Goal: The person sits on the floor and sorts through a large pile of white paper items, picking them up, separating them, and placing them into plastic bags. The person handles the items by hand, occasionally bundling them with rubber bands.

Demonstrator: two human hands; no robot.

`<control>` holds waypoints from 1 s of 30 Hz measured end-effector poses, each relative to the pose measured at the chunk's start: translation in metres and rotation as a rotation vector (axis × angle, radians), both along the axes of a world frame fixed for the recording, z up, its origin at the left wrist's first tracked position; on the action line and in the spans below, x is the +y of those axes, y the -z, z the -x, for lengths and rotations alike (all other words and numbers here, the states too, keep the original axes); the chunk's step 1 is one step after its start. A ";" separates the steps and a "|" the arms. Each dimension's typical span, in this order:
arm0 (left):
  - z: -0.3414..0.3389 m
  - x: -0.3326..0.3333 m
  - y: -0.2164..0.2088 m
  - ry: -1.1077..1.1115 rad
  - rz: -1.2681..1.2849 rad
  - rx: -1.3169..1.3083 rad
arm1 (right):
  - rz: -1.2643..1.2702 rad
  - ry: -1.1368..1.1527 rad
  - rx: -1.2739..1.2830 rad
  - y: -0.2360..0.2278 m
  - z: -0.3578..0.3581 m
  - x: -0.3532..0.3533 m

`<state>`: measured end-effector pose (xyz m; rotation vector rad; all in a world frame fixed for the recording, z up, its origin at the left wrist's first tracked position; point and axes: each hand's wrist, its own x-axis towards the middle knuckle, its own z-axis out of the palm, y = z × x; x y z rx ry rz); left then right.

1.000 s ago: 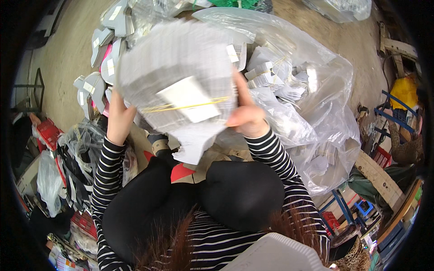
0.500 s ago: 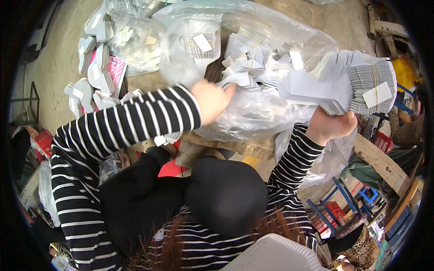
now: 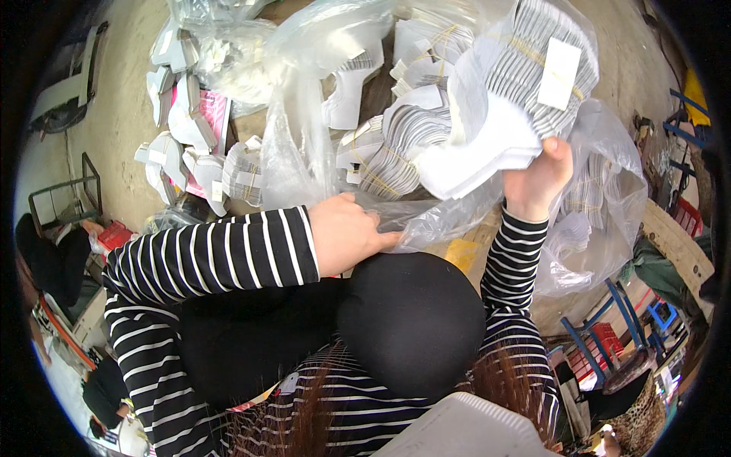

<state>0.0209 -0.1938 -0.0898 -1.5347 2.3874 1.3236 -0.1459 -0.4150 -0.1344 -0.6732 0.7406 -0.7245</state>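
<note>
My right hand (image 3: 539,177) grips the lower end of a bundle of grey-white cut pieces (image 3: 487,114). The curved, layered pieces are held by a yellow rubber band, with a blank-looking white tag (image 3: 559,74) on the upper side. The bundle is tilted above the opening of a large clear plastic bag (image 3: 301,122). My left hand (image 3: 349,234) is closed on the near edge of that bag, thumb pointing right. Inside the bag lie more banded bundles (image 3: 403,145), just left of the one in my right hand.
Several similar bundles (image 3: 186,118) stand to the left around a pink printed sheet (image 3: 217,118). Another clear bag (image 3: 590,228) with bundles inside sits to the right. Beyond it are a blue-framed stool (image 3: 609,335) and red crates (image 3: 601,346). A person (image 3: 106,396) is at the lower left.
My right hand has brought the bundle up and inward over the bag, turning it more upright. My left hand has come nearer to me with the bag's edge, and the opening shows more bundles.
</note>
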 end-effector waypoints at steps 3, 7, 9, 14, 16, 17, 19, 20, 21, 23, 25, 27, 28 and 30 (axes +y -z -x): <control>-0.003 0.003 -0.001 -0.046 -0.039 0.001 | -0.033 -0.042 0.068 0.013 0.018 0.010; -0.013 0.002 -0.003 -0.086 -0.095 0.035 | -0.112 -0.001 0.059 0.024 0.056 0.012; -0.012 0.007 -0.001 -0.092 -0.058 0.067 | -0.106 0.080 0.072 0.020 0.064 0.015; -0.012 0.004 0.001 -0.092 -0.065 0.100 | -0.051 0.182 0.176 0.026 0.103 0.004; -0.015 0.001 0.001 -0.066 -0.043 0.097 | -0.060 0.278 0.212 0.022 0.111 0.003; -0.015 -0.001 0.000 -0.055 -0.057 0.091 | -0.074 0.329 0.250 0.022 0.122 0.001; -0.015 -0.004 -0.001 -0.061 -0.089 0.092 | -0.071 0.352 0.252 0.020 0.128 -0.001; -0.013 -0.005 0.000 -0.075 -0.101 0.109 | -0.071 0.363 0.253 0.018 0.131 -0.002; -0.013 -0.006 0.001 -0.090 -0.118 0.122 | -0.058 0.368 0.257 0.017 0.133 -0.001; -0.006 -0.016 0.010 -0.190 0.063 0.160 | -0.031 0.376 0.266 0.012 0.136 -0.001; 0.002 -0.041 0.022 -0.239 0.128 0.173 | -0.017 0.380 0.252 0.012 0.139 0.000; 0.013 -0.075 0.045 -0.333 0.307 0.156 | 0.001 0.400 0.249 0.009 0.140 -0.001; 0.018 -0.085 0.058 -0.405 0.424 0.084 | 0.005 0.411 0.245 0.010 0.136 0.000; 0.020 -0.098 0.074 -0.431 0.514 -0.090 | 0.030 0.416 0.256 0.014 0.130 -0.001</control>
